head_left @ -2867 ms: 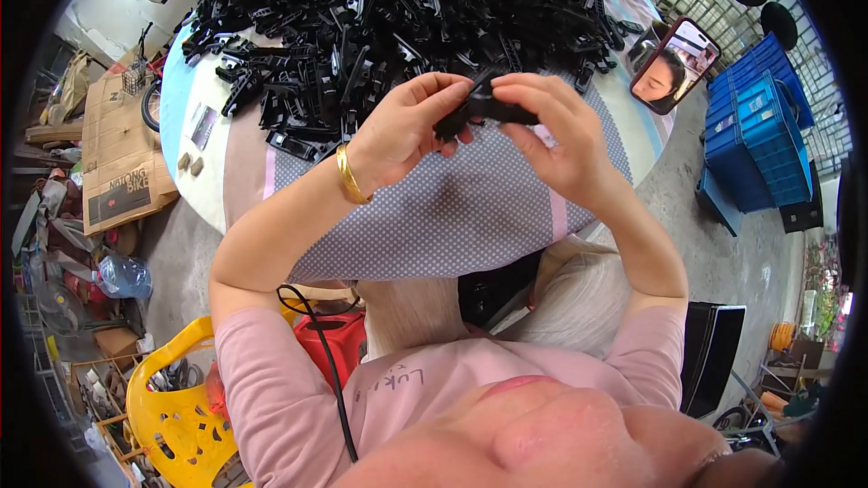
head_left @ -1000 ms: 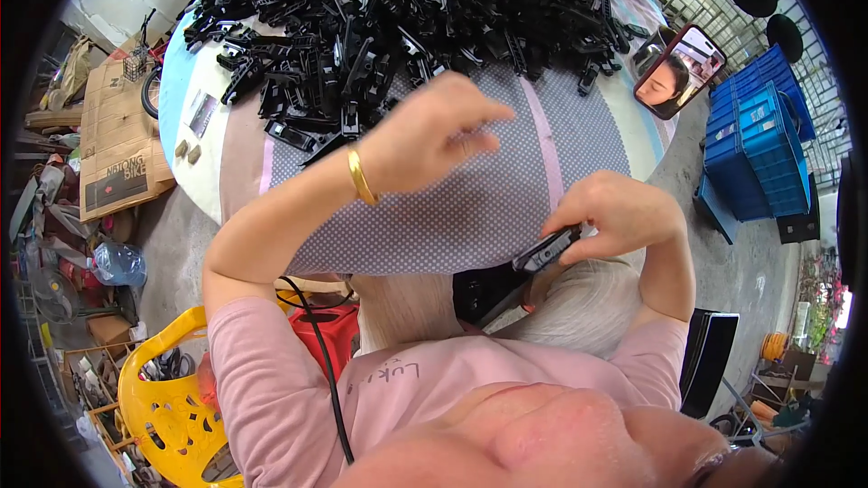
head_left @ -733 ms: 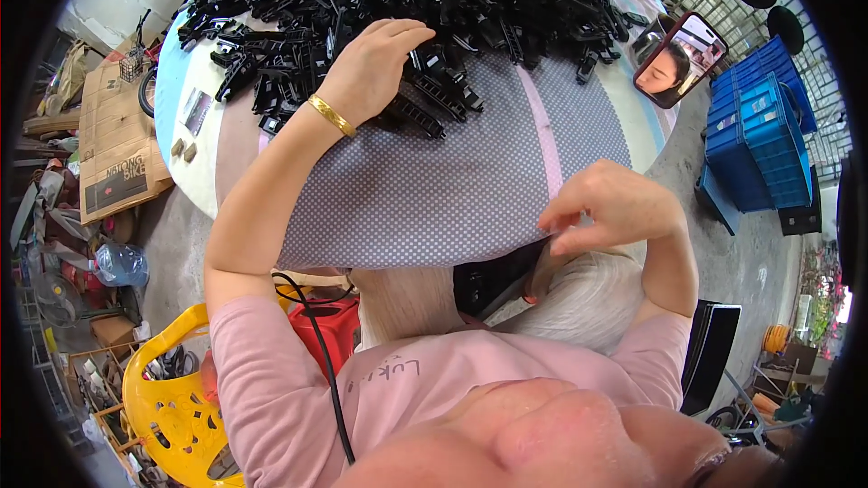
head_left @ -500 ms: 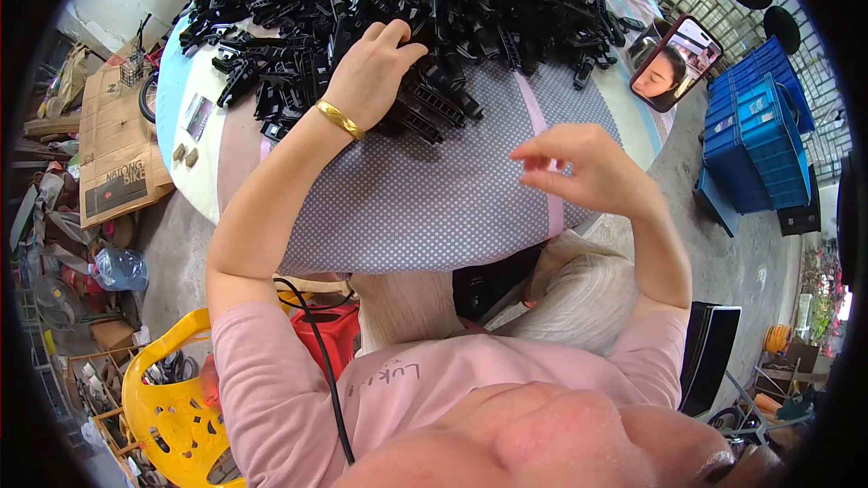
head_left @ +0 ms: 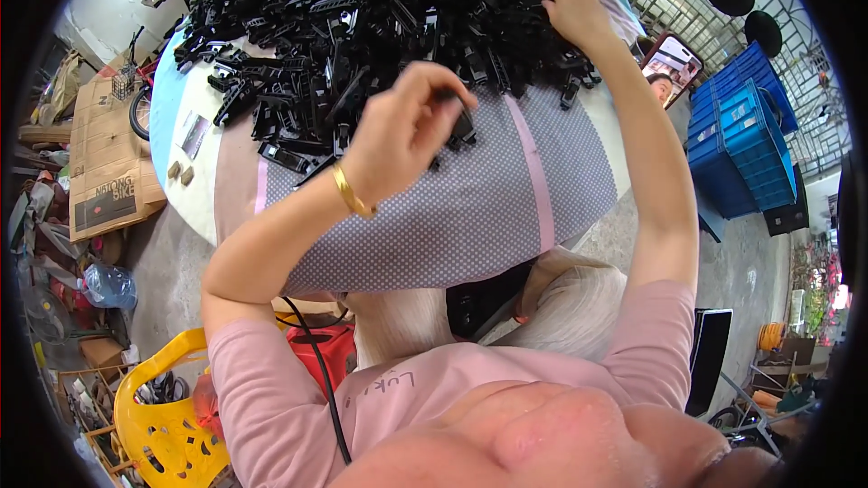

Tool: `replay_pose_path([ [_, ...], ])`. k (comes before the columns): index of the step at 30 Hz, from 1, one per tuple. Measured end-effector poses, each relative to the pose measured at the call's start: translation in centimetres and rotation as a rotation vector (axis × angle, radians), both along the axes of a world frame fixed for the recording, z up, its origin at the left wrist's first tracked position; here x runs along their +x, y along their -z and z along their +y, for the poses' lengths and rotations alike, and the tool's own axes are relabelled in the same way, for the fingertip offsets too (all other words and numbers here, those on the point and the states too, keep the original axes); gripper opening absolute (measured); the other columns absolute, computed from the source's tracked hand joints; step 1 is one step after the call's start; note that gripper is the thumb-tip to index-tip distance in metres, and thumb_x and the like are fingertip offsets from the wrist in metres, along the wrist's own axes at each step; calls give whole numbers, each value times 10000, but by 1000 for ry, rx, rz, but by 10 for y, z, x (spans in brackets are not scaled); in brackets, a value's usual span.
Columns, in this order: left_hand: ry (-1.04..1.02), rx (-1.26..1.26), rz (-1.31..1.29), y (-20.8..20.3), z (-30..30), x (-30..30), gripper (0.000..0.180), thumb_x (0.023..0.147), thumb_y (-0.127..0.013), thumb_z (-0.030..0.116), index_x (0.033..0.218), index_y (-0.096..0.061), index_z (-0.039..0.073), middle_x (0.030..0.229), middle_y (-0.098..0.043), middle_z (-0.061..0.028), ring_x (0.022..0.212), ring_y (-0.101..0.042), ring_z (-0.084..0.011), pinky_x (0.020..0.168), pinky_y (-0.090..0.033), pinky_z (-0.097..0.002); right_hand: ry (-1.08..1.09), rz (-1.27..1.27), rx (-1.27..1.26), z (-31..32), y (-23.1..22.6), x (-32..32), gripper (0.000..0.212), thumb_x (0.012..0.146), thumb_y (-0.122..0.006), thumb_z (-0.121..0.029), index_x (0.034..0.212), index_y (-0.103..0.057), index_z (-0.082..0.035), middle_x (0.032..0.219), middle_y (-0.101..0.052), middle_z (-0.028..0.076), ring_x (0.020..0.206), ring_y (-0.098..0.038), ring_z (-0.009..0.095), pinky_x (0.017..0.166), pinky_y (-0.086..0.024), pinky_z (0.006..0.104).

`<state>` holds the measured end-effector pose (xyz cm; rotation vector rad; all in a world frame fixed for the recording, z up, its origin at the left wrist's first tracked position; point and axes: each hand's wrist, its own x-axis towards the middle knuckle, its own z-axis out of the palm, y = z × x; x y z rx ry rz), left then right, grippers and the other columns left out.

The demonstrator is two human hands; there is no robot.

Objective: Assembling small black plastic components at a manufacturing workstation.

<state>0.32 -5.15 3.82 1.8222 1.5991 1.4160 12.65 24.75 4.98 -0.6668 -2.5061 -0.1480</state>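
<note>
A large heap of black plastic pieces (head_left: pixel 307 27), many long and ridged like clips, covers the far part of the cloth-covered table. My left hand (head_left: pixel 402 136), with a gold bangle at the wrist, is raised over the heap's near edge. Its curled fingers and thumb close on a small black plastic piece (head_left: pixel 464 107), partly hidden and blurred. My right hand (head_left: pixel 579 16) reaches out to the heap's far right edge, beside a pale bag. Its index finger and thumb are apart there, and no held thing shows between them.
A phone (head_left: pixel 671 68) stands at the table's right edge. Blue plastic crates (head_left: pixel 746 136) are stacked beyond it. Two small brown lumps (head_left: pixel 181 173) and a small packet (head_left: pixel 193 136) lie on the table's left. A yellow chair (head_left: pixel 167 416) stands at lower left.
My right hand has moved from above the near cloth out to the heap's far right edge. My left hand has come nearer and to the right, lifting a black plastic piece.
</note>
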Motion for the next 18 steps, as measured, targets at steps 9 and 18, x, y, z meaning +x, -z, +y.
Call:
replay_pose_path([
  [9, 211, -692, -868, 18, -2, 19, 265, 920, -486, 110, 1148, -424, -11, 948, -605, -129, 882, -616, -175, 706, -568, -306, 173, -353, -46, 26, 9, -46, 335, 756, -553, -42, 1073, -626, -119, 1084, -615, 123, 1022, -576, 303, 845, -475, 400],
  [18, 284, -534, -864, 27, 3, 9, 530, 775, -601, -25, 1248, -363, -43, 1114, -573, -147, 975, -598, -193, 883, -512, -301, -39, -7, 121, -46, -32, -17, 279, 707, -632, -192, 917, -567, -20, 824, -593, 207, 815, -612, 332, 754, -485, 413],
])
